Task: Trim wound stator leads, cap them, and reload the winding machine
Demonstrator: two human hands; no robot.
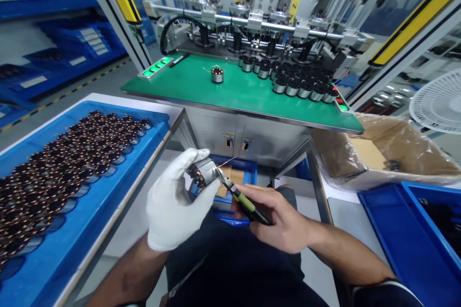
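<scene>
My left hand [180, 206], in a white glove, is closed around a motor stator [208, 171] with a silvery side and copper windings. The stator is tilted on its side, and a thin copper wire [227, 161] sticks out from it to the right. My bare right hand [277, 216] grips a pair of cutting pliers [244, 203] with green and black handles. The jaws of the pliers are at the stator's edge, close to the wire; whether they touch it I cannot tell.
On the green worktop [173, 81] stand one wound stator [217, 75] and a cluster of unwound black-topped stators [302, 79]. A blue tray [144, 153] full of wound stators lies left. To the right are a plastic-lined carton [345, 172] and a blue bin [385, 220]. A winding machine [255, 19] stands behind.
</scene>
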